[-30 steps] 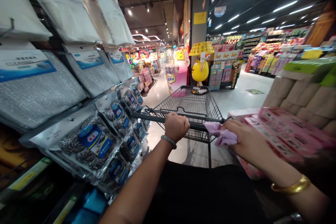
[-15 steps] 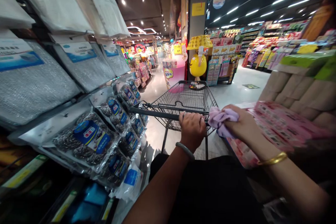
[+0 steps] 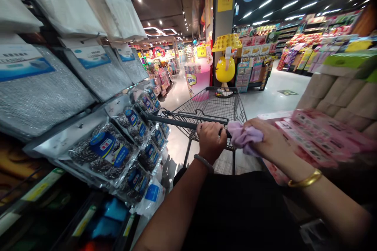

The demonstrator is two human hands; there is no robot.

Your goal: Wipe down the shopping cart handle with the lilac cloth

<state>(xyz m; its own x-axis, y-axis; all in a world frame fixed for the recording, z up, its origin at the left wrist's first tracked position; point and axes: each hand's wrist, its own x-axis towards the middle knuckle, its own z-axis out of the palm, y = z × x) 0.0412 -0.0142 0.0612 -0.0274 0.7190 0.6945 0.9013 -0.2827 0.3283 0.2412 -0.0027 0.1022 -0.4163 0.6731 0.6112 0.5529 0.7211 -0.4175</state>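
Head | crumpled lilac cloth (image 3: 244,136) hides right end of straight dark cart handle (image 3: 176,122) | left grip (image 3: 211,140) clamped on handle, right grip (image 3: 261,135) on cloth | glossy pale shop floor (image 3: 260,104)

packaged scourers (image 3: 109,152) hang at left, a yellow figure (image 3: 224,71) before a pillar (image 3: 222,22).

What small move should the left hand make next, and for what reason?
Probably slide the left hand a little further left along the cart handle. It grips the bar close beside the lilac cloth in the right hand, so it may block the cloth's path.
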